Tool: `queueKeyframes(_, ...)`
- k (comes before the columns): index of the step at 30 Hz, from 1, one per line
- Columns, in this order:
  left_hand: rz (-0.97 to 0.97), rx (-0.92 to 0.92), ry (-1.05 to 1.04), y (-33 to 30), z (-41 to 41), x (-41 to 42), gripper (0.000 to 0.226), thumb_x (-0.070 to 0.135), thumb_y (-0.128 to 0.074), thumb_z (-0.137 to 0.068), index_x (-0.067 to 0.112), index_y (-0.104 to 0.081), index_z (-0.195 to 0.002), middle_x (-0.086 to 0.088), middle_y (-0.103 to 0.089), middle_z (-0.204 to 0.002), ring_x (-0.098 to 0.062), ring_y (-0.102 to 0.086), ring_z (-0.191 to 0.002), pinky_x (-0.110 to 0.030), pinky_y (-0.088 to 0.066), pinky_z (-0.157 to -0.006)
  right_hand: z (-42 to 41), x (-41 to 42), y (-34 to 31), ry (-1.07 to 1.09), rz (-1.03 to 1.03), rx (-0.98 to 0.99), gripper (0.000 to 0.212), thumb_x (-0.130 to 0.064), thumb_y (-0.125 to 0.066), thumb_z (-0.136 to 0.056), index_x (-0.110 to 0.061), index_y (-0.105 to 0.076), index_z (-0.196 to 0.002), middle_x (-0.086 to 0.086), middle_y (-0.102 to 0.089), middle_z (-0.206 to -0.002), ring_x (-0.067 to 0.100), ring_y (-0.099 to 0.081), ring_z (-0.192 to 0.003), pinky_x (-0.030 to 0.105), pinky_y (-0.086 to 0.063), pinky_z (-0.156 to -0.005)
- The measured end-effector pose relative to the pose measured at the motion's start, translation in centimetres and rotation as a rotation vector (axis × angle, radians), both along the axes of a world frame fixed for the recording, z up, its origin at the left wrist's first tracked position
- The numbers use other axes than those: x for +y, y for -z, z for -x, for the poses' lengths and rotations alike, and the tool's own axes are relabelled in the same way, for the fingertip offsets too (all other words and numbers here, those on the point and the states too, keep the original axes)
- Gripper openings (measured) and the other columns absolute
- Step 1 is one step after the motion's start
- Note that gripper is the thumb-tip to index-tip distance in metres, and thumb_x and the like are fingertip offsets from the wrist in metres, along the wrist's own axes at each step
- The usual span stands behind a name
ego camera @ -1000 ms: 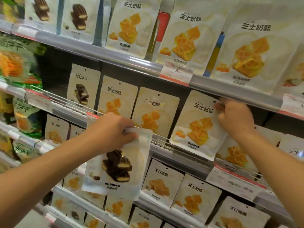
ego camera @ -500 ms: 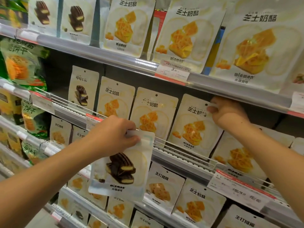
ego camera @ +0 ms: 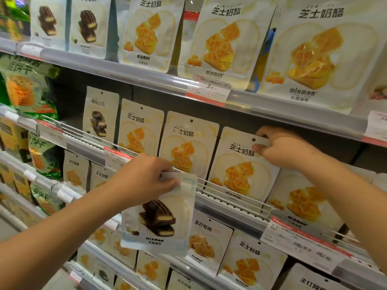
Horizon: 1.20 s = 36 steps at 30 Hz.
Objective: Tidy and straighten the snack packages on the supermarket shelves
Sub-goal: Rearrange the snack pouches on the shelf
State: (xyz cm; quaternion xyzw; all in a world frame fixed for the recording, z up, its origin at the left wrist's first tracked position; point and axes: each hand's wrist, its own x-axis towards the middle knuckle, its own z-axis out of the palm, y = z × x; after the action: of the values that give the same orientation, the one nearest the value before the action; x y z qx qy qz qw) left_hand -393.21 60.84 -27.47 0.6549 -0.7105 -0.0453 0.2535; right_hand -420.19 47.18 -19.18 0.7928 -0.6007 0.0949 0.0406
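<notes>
The left hand [ego camera: 146,178] pinches the top edge of a chocolate pack [ego camera: 159,216], which hangs long axis upright in front of the wire rail [ego camera: 219,185]. Its matching pack [ego camera: 100,114] stands up and to the left of that hand, so the left is nearer. The right hand [ego camera: 280,147] grips the top corner of a cheese pack [ego camera: 240,164], leaning slightly. Room behind the row looks tight, though it's shadowed.

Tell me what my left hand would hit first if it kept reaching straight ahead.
Probably the wire rail fronting the middle shelf, then the yellow waffle packet behind it. The left hand holds a chocolate packet; depth is unclear.
</notes>
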Motion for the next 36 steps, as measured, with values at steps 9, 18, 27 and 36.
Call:
queueKeyframes(9,0.007,0.084,-0.026,-0.3,0.1,0.6,0.022,0.04,-0.066,-0.086,0.022,-0.063,-0.073,0.002,-0.066,-0.066,-0.011,-0.068,-0.061,-0.04,-0.058,-0.062,-6.2,6.8,3.6,-0.738,-0.052,-0.182,0.063,-0.073,-0.045,-0.08,-0.042,-0.042,-0.135,-0.028,-0.05,-0.123,-0.009,-0.048,-0.105,0.014,-0.043,-0.08)
queueKeyframes(18,0.127,0.106,-0.194,0.8,-8.5,6.5,0.013,0.042,-0.066,-0.085,0.03,-0.066,-0.09,0.014,-0.066,-0.079,-0.002,-0.064,-0.069,-0.029,-0.058,-0.062,-18.7,7.2,7.4,-0.934,-0.145,-0.251,0.012,-0.036,-0.069,-0.086,-0.032,-0.058,-0.085,-0.01,-0.06,-0.077,0.006,-0.056,-0.069,0.034,-0.052,-0.063)
queueKeyframes(27,-0.093,0.779,-0.173,6.5,-26.1,9.6,0.066,0.051,-0.083,-0.066,0.052,-0.046,-0.121,0.029,-0.063,-0.108,0.006,-0.064,-0.098,-0.024,-0.057,-0.079,-34.2,6.5,5.8,-0.912,-0.157,-0.524,0.011,-0.025,-0.072,-0.083,-0.032,-0.063,-0.082,-0.012,-0.066,-0.083,-0.001,-0.062,-0.079,0.023,-0.055,-0.063)
queueKeyframes(36,0.117,0.797,-0.243,6.3,-40.1,4.9,0.049,0.034,-0.083,-0.07,0.037,-0.055,-0.11,0.011,-0.066,-0.106,-0.002,-0.068,-0.089,-0.034,-0.061,-0.077,-47.9,4.6,3.7,-0.835,0.041,-0.754,0.009,-0.02,-0.068,-0.088,-0.025,-0.063,-0.082,-0.013,-0.064,-0.081,-0.002,-0.062,-0.078,0.009,-0.048,-0.056)
